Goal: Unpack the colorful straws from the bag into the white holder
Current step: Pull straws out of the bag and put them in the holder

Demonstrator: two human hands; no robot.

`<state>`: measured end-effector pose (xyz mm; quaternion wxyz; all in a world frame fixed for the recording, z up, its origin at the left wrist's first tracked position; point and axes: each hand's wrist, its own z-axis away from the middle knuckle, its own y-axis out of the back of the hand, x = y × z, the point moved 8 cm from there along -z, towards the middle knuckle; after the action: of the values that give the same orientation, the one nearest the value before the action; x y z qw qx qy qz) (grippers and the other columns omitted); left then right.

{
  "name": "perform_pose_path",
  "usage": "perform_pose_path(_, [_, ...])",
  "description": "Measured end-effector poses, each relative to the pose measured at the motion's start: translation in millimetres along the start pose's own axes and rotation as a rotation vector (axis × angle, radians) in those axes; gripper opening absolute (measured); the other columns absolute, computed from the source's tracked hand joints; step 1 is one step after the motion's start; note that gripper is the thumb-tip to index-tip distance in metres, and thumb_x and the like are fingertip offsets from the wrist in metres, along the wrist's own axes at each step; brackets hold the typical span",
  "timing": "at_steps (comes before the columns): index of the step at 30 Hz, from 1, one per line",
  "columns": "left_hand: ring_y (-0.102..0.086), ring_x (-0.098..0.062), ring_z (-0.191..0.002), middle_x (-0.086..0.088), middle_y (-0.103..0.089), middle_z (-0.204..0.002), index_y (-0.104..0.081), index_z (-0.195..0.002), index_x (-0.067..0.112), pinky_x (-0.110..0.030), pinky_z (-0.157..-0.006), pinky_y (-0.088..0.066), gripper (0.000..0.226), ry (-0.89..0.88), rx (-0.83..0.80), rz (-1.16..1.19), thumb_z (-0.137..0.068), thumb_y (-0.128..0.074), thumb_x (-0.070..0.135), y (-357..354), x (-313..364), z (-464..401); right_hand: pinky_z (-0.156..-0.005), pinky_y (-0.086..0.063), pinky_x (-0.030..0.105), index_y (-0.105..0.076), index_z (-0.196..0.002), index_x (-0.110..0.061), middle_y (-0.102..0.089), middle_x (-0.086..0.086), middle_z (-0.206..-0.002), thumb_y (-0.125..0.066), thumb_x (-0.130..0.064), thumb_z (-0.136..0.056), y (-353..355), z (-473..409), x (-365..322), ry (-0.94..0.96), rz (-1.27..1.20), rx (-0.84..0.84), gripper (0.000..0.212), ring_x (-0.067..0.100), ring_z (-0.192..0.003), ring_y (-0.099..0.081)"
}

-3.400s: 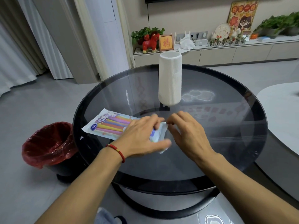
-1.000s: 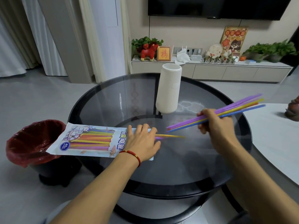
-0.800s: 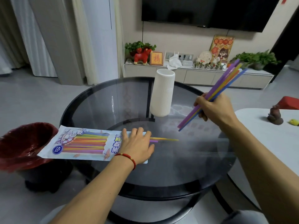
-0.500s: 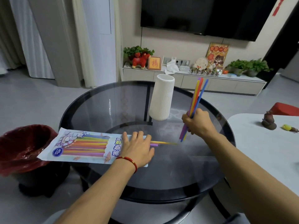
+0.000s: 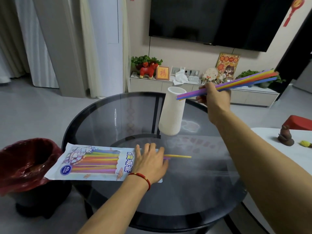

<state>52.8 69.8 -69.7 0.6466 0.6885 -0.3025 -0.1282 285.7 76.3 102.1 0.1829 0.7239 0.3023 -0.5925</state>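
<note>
Round glass table [image 5: 104,125] bears the bag [image 5: 94,163] and white holder [image 5: 172,114].

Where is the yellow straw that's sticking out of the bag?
The yellow straw lies on the glass table, poking out from under the left hand, in front of the white holder.

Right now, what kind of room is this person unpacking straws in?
Most likely a home living room: a wall-mounted television, a low media cabinet with plants and ornaments, and a round glass table.
</note>
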Motion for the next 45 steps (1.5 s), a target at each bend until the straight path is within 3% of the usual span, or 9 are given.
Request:
perform_pose_path(3, [-0.032, -0.029, -0.139, -0.008, -0.044, -0.142, -0.049, -0.136, 0.026, -0.061, -0.120, -0.009, 0.045, 0.016, -0.019, 0.013, -0.098, -0.040, 0.048, -1, -1, -1, -0.054, -0.061, 0.029, -0.068, -0.101, 0.002, -0.073, 0.009, -0.066, -0.063, -0.018, -0.089, -16, -17, -15, 0.018, 0.009, 0.055, 0.024, 0.018, -0.047, -0.070])
perform_pose_path(8, [-0.032, -0.029, -0.138, -0.008, -0.046, -0.139, -0.050, -0.134, 0.027, -0.061, -0.120, -0.008, 0.042, 0.014, -0.036, 0.013, -0.097, -0.041, 0.045, -1, -1, -3, -0.057, -0.064, 0.033, -0.069, -0.072, -0.009, -0.070, 0.003, -0.048, -0.058, -0.021, -0.084, -37, -30, -29, 0.127, 0.195, 0.070, 0.020, 0.017, -0.041, -0.068])
perform_pose_path(18, [-0.029, -0.031, -0.140, -0.010, -0.045, -0.141, -0.048, -0.136, 0.026, -0.060, -0.121, -0.007, 0.045, 0.010, -0.047, 0.042, -0.095, -0.041, 0.045, 0, -3, -5, -0.052, -0.044, 0.026, -0.064, -0.086, -0.019, -0.065, 0.000, -0.081, -0.079, -0.061, -0.081, -81, -34, -2, -0.028, 0.585, -0.317, 0.045, 0.014, -0.067, -0.057])
perform_pose_path(23, [-0.031, -0.028, -0.138, -0.006, -0.045, -0.139, -0.045, -0.137, 0.026, -0.058, -0.121, -0.004, 0.062, -0.022, -0.029, 0.049, -0.087, -0.044, 0.062, 9, -9, -3, -0.085, -0.057, 0.039, -0.050, -0.141, -0.009, -0.059, 0.005, -0.127, -0.074, -0.065, -0.083, -59, -22, -17, 0.049, 0.466, -0.261, 0.084, 0.021, -0.107, -0.061])
perform_pose_path(27, [-0.020, -0.027, -0.146, -0.005, -0.037, -0.151, -0.028, -0.150, 0.032, -0.064, -0.118, 0.000, 0.103, -0.020, -0.111, 0.009, -0.064, -0.038, 0.087, 7, -22, 6, -0.088, -0.057, 0.038, -0.062, -0.122, -0.014, -0.067, 0.002, -0.113, -0.061, -0.037, -0.093, -11, 23, -23, 0.328, 0.464, -0.079, 0.037, 0.013, -0.097, -0.064])
perform_pose_path(30, [0.004, -0.028, -0.154, -0.005, -0.007, -0.167, 0.006, -0.157, 0.037, -0.066, -0.113, 0.013, 0.132, -0.013, -0.257, -0.044, -0.049, -0.039, 0.101, -3, -36, 16, -0.086, -0.059, 0.041, -0.072, -0.107, -0.019, -0.075, 0.001, -0.099, -0.061, -0.026, -0.096, 3, 69, 41, 0.237, 0.764, -0.377, 0.018, 0.018, -0.091, -0.071])
perform_pose_path(32, [0.008, -0.027, -0.154, -0.003, 0.001, -0.169, 0.020, -0.153, 0.038, -0.068, -0.115, 0.014, 0.140, -0.036, -0.314, -0.074, -0.045, -0.044, 0.101, -7, -41, 21, -0.099, -0.052, 0.041, -0.067, -0.127, -0.029, -0.070, 0.001, -0.126, -0.065, -0.038, -0.096, 4, 113, 102, 0.116, 1.013, -0.699, 0.032, 0.023, -0.117, -0.065])
perform_pose_path(35, [-0.011, -0.025, -0.151, -0.001, -0.017, -0.163, 0.021, -0.153, 0.036, -0.066, -0.118, 0.001, 0.143, -0.074, -0.293, -0.053, -0.046, -0.052, 0.096, -3, -38, 20, -0.115, -0.029, 0.045, -0.043, -0.152, -0.039, -0.044, -0.007, -0.153, -0.062, -0.057, -0.094, 6, 153, 142, 0.222, 1.194, -0.807, 0.064, 0.020, -0.143, -0.035])
perform_pose_path(45, [-0.035, -0.023, -0.131, 0.004, -0.041, -0.138, 0.011, -0.158, 0.030, -0.054, -0.117, -0.021, 0.142, -0.110, -0.176, 0.023, -0.049, -0.055, 0.092, 14, -27, 19, -0.090, -0.053, 0.034, -0.067, -0.127, -0.022, -0.065, -0.006, -0.115, -0.076, -0.034, -0.091, -24, 173, 137, 0.364, 0.788, -0.791, 0.039, 0.015, -0.104, -0.059])
